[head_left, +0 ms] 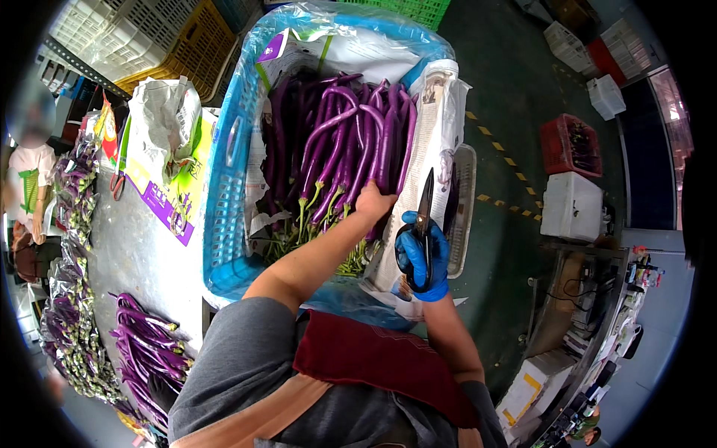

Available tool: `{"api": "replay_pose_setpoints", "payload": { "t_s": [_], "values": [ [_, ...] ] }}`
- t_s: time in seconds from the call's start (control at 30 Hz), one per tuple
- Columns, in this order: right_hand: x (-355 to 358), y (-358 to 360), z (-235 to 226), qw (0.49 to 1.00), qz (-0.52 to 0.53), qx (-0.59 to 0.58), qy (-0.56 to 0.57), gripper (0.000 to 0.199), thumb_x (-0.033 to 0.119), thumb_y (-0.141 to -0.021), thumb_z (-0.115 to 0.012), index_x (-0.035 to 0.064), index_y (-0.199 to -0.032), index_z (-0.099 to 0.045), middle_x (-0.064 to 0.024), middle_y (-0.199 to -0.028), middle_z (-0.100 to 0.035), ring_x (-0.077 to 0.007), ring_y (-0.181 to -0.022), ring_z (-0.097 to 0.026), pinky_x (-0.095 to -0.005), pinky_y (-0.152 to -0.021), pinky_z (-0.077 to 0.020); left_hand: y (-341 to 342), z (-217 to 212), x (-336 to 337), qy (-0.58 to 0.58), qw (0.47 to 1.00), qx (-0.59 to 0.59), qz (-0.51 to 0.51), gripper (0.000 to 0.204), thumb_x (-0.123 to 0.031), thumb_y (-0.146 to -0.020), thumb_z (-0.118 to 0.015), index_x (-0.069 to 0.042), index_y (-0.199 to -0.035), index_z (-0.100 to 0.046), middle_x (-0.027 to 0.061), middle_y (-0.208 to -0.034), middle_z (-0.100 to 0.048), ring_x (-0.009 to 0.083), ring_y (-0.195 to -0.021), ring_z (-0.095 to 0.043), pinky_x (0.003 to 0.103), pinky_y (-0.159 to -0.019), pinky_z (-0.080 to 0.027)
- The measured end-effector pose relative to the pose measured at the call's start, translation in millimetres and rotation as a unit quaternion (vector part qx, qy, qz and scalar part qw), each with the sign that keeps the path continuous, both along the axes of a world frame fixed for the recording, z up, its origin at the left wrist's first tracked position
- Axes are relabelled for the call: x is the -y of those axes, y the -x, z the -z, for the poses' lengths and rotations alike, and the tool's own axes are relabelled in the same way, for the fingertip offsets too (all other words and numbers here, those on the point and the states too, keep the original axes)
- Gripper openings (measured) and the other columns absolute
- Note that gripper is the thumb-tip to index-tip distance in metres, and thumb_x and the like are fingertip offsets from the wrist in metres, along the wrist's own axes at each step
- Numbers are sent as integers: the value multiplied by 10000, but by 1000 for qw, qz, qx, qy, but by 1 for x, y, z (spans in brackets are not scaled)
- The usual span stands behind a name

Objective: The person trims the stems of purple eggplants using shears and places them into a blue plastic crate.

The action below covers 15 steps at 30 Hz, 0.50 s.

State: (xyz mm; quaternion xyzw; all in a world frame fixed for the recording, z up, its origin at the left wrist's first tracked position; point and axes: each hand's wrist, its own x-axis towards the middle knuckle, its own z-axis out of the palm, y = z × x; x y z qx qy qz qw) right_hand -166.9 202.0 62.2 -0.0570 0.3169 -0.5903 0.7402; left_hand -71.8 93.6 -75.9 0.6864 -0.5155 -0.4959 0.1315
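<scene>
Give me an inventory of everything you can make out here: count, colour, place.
Eggplants: many, purple, in the central crate
Central crate: one, blue, before the person
Newspaper: several sheets, off-white, lining that crate
Scissors: one pair, black, in the right hand
Eggplant pile: uncounted, purple, table's near end
Bagged eggplants: uncounted, purple and green, table's left side
Table: one, grey, left
Crumpled paper: white, on the table
Stacked crates: several, white and yellow, upper left
Green crate: one, top edge
Eggplant-filled red crate: one, floor, right
White boxes: several, right
Co-worker: at least one, far left
Left hand: one, bare, at the eggplants
Right hand: one, blue-gloved, right of centre
</scene>
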Motion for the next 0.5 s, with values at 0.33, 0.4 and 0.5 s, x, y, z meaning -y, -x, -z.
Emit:
{"api": "replay_pose_setpoints", "payload": {
  "t_s": [0.33,0.4,0.5],
  "values": [
    [0,3,5,995,-35,89,3,444,298,-880,-388,-47,-1157,-427,-160,-731,-541,-209,-540,-573,-287,-468,-523,-14,28,15,-137,933,-326,-71,703,-187,-584,-750,43,-1165,-428,180,-1068,-550,258,-945,-557,338,-824,-444],
    [0,2,3,995,-32,96,9,441,296,-882,-386,-47,-1156,-427,-159,-727,-544,-208,-535,-573,-281,-464,-521,-17,32,9,-115,913,-385,-62,695,-166,-594,-744,36,-1174,-419,181,-1076,-546,260,-945,-555,344,-837,-440],
    [-1,4,7,998,-19,56,9,436,296,-885,-382,-44,-1153,-430,-153,-726,-546,-193,-539,-570,-262,-450,-507,-22,-32,11,-211,888,-402,-69,676,-105,-624,-726,31,-1189,-380,163,-1068,-553,254,-938,-563,378,-840,-447]
  ]
}}
